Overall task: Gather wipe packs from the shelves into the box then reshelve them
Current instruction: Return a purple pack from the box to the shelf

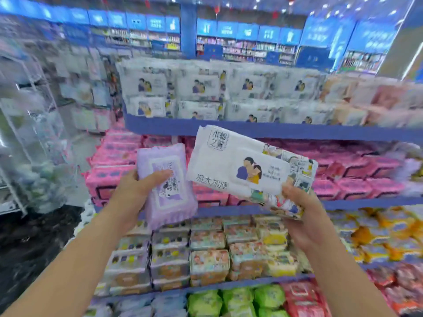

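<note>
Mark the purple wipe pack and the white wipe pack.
purple wipe pack (172, 199): head view, lower part of its label.
white wipe pack (229, 161): head view, plain front left of the drawing.

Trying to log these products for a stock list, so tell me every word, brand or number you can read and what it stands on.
"加大加厚": lower left face of the white pack in the right hand.
"木棉之翼" (first character unsure): framed stamp at that pack's top left.
Label on the purple pack in the left hand: too blurred to read.
Print on the shelf packs and blue overhead signs: too blurred to read.
</note>
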### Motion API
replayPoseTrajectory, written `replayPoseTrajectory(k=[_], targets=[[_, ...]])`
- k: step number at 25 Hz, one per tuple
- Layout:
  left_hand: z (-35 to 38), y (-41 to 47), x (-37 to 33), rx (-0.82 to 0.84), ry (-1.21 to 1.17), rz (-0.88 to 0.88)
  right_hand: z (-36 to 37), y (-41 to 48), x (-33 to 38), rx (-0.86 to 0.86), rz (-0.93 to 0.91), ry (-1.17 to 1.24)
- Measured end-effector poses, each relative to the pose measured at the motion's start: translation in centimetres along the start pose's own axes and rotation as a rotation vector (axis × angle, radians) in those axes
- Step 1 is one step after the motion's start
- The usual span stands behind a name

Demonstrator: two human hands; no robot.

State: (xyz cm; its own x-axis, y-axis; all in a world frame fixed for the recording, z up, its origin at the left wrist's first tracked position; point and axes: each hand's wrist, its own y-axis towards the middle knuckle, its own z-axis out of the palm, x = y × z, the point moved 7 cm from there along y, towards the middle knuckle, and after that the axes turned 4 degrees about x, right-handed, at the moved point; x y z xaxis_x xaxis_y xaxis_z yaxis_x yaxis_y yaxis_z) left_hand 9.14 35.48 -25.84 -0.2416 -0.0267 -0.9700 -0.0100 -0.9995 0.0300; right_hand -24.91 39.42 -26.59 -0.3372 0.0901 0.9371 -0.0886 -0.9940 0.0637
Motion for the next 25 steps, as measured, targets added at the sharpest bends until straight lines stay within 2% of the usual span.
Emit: replayPoseTrajectory(k=[3, 6, 11, 14, 19, 23, 25], targets=[[3.9, 2.3, -7.2, 0.002, -0.008, 0.152, 0.9, 4.1, 7.7, 0.058, -0.148, 0.04], [7.3, 3.9, -12.2, -0.031, -0.021, 0.256, 0.3, 7.7, 13.4, 0.103, -0.208, 0.024], [12.3, 7.0, -15.8, -0.079, -0.004, 0.318, -4.0, 17.0, 20.9, 0.071, -0.255, 0.0], [15.2, 8.9, -16.1, -0.128, 0.066, 0.314, -5.2, 23.9, 24.0, 0.118, -0.288, 0.03], [18.0, 10.9, -14.7, -0.238, 0.076, 0.293, -4.8, 34.7, 24.3, 0.274, -0.275, -0.193], [19.4, 11.6, -13.4, -0.288, 0.094, 0.263, -4.3, 39.0, 19.6, 0.296, -0.193, -0.441], [19.5, 12.2, -12.7, -0.317, 0.099, 0.254, -4.5, 39.8, 18.7, 0.258, -0.278, -0.654]])
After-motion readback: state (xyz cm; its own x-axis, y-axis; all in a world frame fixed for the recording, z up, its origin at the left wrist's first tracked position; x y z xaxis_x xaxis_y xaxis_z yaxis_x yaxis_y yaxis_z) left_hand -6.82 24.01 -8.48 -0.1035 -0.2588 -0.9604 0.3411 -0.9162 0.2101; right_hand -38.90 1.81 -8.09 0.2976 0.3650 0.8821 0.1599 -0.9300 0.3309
